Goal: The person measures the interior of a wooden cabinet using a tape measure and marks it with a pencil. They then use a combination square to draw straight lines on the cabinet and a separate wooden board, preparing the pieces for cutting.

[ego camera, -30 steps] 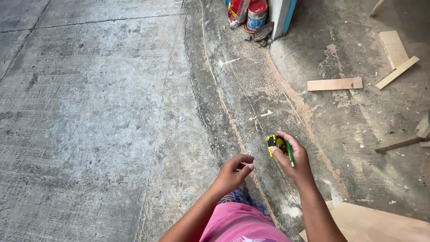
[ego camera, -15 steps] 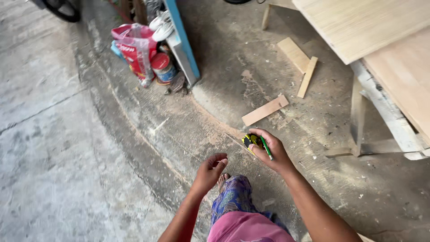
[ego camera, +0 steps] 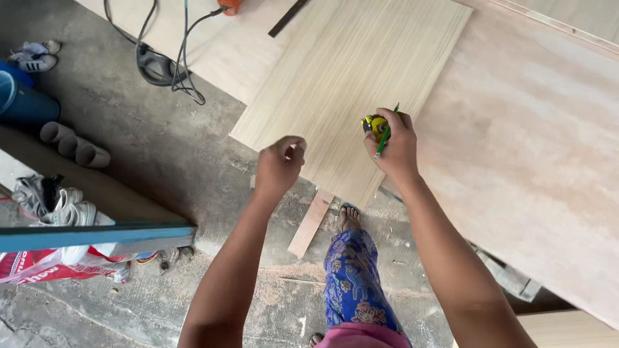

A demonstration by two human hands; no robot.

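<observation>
A: Tape measure (ego camera: 374, 124), yellow and black, sits in the right hand (ego camera: 394, 147), which is clenched around it. A green pencil (ego camera: 385, 135) is pinched in the same grip and pokes out above the knuckles.

B: Where is that relative to the board?

A: Head view, the only one. The right grip is over the near right part of a pale striped wood panel (ego camera: 348, 71). The panel lies on a larger plywood sheet (ego camera: 529, 148), which serves as the desk.

B: Left hand?

A: Left hand (ego camera: 280, 164) is loosely curled and holds nothing, as far as I can see. It hovers at the panel's near edge, left of the right grip and apart from it.

B: What step?

A: My read: getting set to measure and mark the panel. No blade is pulled out of the case yet. Next would call for the free hand to draw the tape and hook it on an edge. The pencil has to stay parked meanwhile.

B: What's under the grips?

A: A wood offcut (ego camera: 311, 222) lies on the concrete floor (ego camera: 161, 148), just below the left hand. The person's sandalled foot (ego camera: 349, 217) is beside it.

B: And the room?

A: Rough workshop floor, dusty. Black cables (ego camera: 158, 61) loop far left of the grips. Further left are short grey pipe pieces (ego camera: 74, 145), a blue bucket (ego camera: 26, 103) and white shoes (ego camera: 64, 206). A blue bar (ego camera: 97, 235) and a red bag (ego camera: 45, 265) sit at lower left.
</observation>
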